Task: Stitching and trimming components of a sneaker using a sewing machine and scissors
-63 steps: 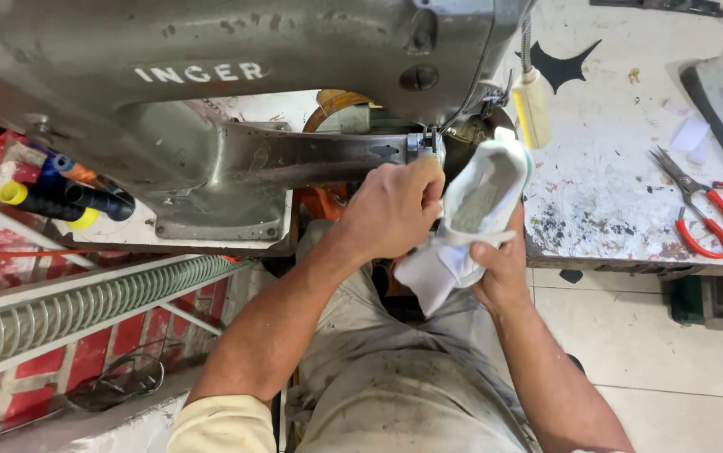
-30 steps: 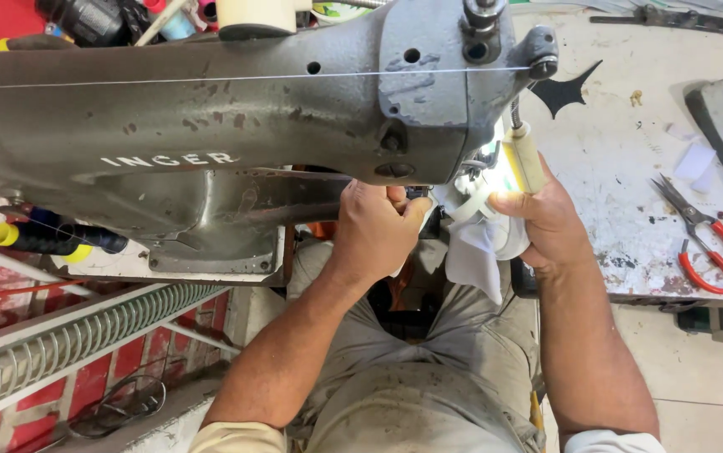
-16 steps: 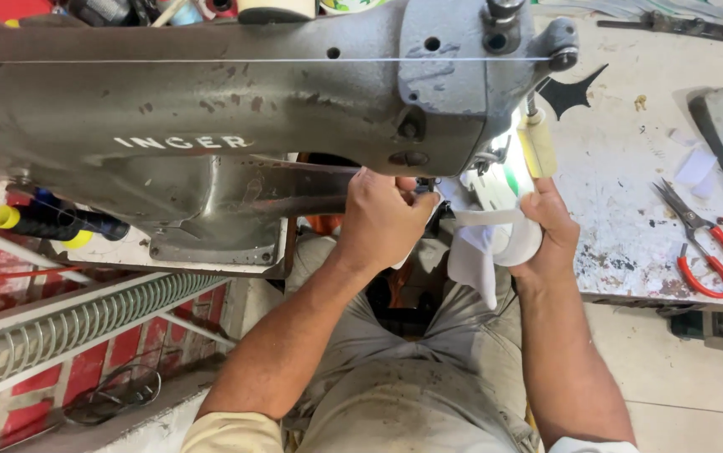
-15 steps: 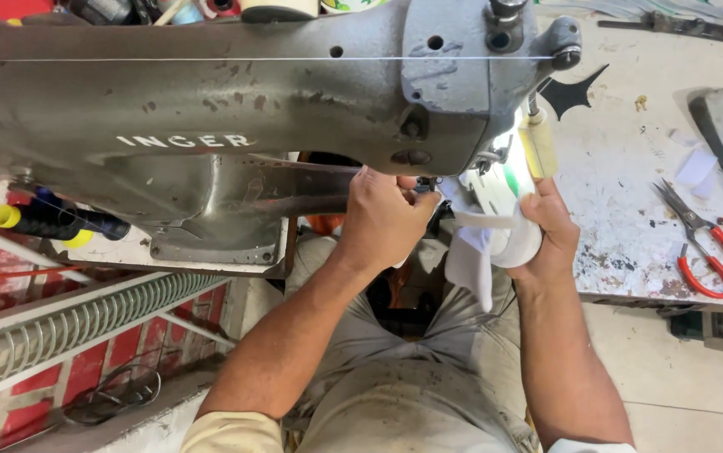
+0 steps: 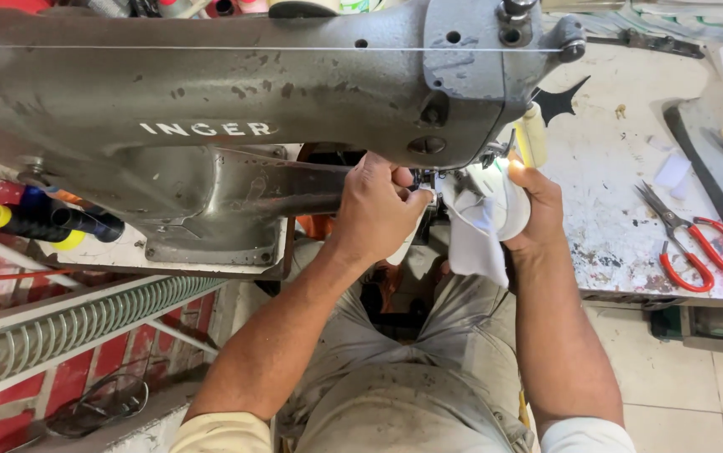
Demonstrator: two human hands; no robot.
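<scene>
Both hands, left hand [image 5: 375, 210] and right hand [image 5: 532, 204], grip a white shoe piece [image 5: 480, 220] under the sewing machine [image 5: 235, 101], mid-frame.

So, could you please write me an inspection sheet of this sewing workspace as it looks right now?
Surface: worn white worktable, stained and speckled.
Job's things: white shoe upper held under the head of the grey sewing machine.
Clutter: red-handled scissors; black star-shaped scrap; dark spools with yellow ends.
Grippers: left hand and right hand both grip the upper.
Cables: thin thread stretched along the machine top; dark wire loops on the floor.
Surroundings: red brick wall, white wire rack, tiled floor.
</scene>
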